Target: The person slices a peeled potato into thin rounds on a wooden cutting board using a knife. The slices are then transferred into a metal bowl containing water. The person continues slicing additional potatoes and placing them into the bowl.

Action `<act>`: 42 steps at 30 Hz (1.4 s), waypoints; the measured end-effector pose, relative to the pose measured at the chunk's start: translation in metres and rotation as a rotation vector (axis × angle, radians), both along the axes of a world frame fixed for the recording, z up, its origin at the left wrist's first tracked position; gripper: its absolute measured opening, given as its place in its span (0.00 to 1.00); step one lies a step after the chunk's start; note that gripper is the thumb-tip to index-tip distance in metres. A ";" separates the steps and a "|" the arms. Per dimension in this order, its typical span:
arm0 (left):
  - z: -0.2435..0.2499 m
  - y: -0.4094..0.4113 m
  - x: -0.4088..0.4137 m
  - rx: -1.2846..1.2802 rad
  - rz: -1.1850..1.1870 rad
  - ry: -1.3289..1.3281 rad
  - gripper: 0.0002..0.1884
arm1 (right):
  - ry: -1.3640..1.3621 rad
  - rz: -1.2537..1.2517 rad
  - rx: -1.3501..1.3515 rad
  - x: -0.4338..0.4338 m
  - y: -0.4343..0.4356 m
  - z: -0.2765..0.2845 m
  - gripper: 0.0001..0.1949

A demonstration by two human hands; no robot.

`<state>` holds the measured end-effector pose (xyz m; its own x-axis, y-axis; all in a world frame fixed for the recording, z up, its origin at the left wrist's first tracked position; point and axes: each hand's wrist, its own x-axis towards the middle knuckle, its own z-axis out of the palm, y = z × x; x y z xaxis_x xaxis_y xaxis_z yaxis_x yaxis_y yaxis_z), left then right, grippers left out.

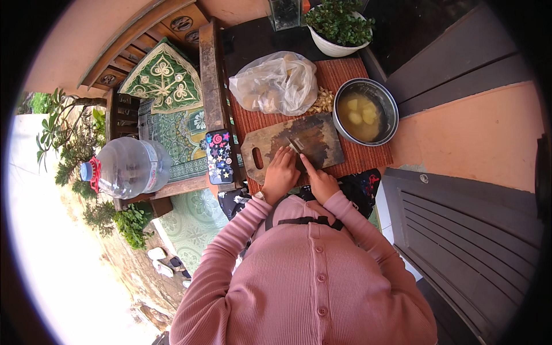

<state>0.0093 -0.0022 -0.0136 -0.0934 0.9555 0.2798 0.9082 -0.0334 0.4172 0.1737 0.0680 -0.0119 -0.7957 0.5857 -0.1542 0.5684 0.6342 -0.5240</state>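
A worn wooden cutting board [319, 133] with a handle hole lies on a red woven mat [362, 157]. My left hand [282, 170] rests on the board, its fingertips at a small pale piece of food [293, 148]. From the right, my right hand [320, 183] reaches onto the board, index finger stretched along what looks like a knife [295, 145]; its handle is hidden in the hand. Thin pale slices [300, 143] lie beside the blade. Right of the board stands a metal pot [391, 125] with peeled potatoes [362, 113] in cloudy liquid.
Behind the board sit a clear plastic bag [276, 86] of round, potato-like items and a heap of peelings [323, 100]. A potted plant [340, 26] stands at the back. On the bench at left are a patterned phone [220, 157] and a large water bottle [133, 168].
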 end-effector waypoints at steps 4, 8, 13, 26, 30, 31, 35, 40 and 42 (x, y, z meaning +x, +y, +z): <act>-0.001 0.000 0.001 -0.014 0.010 -0.017 0.27 | 0.018 -0.160 -0.149 -0.003 0.001 0.008 0.27; 0.000 0.000 0.001 -0.015 0.011 -0.019 0.27 | 0.063 -0.203 -0.198 -0.004 0.003 0.015 0.18; -0.001 0.001 0.004 0.001 0.033 -0.010 0.26 | 0.052 -0.226 -0.186 -0.005 0.003 0.022 0.17; -0.001 -0.001 0.003 -0.017 0.030 0.033 0.27 | -0.083 -0.130 0.079 -0.004 0.003 0.026 0.16; 0.002 -0.002 0.004 -0.025 0.022 0.057 0.26 | -0.114 -0.119 0.111 -0.004 0.003 0.031 0.17; 0.002 -0.002 0.004 -0.022 0.020 0.053 0.26 | -0.120 -0.117 0.112 -0.005 0.003 0.031 0.17; 0.001 -0.002 0.003 -0.032 0.014 0.054 0.26 | -0.110 -0.107 0.098 -0.005 0.007 0.033 0.18; 0.000 -0.002 0.002 -0.037 0.007 0.073 0.26 | -0.129 -0.077 0.083 -0.008 0.007 0.038 0.17; -0.002 -0.002 0.001 -0.044 -0.003 0.085 0.27 | -0.137 -0.074 0.093 -0.009 0.005 0.041 0.17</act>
<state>0.0107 -0.0046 -0.0156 -0.0684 0.9673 0.2443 0.9402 -0.0194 0.3400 0.1642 0.0730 0.0289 -0.7251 0.6586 -0.2012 0.6776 0.6300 -0.3795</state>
